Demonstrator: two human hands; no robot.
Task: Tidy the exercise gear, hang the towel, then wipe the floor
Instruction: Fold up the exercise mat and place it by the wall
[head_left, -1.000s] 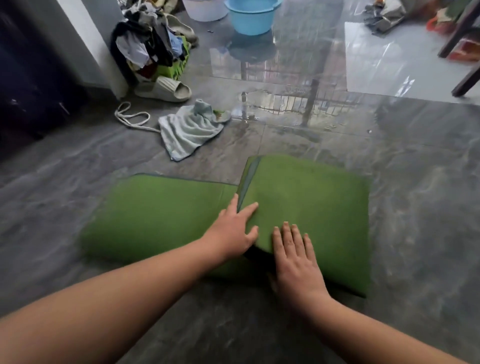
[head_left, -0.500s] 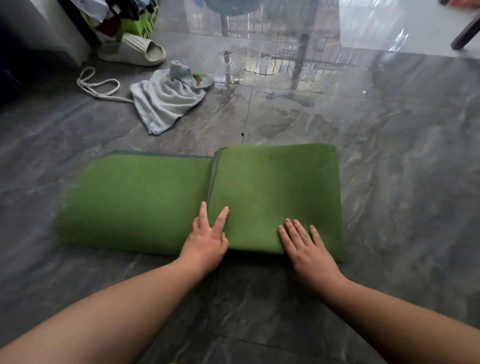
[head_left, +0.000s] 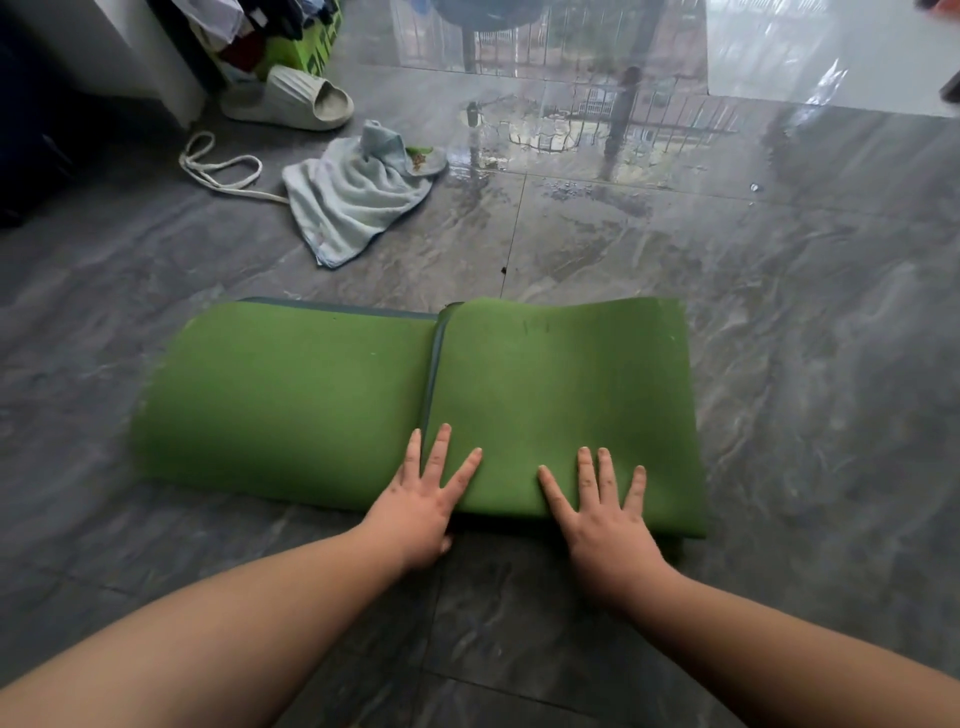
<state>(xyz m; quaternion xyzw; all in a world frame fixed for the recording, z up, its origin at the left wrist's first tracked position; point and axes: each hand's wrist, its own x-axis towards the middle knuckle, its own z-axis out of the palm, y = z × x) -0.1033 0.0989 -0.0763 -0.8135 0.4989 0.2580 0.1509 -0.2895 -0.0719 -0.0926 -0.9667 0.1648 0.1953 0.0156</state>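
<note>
Both of your hands are lying flat on the green mat in the head view, which is stretching left to right across the grey floor, its right part folded over the left. Your left hand is pressing, fingers spread, at the folded flap's edge; your right hand is resting open on the flap, gripping nothing. Your left thumb is probably tucked under the near edge. Beyond, a pale towel is sitting crumpled beside a cord and a slipper.

Bare forearms, sleeveless, no jewellery
</note>
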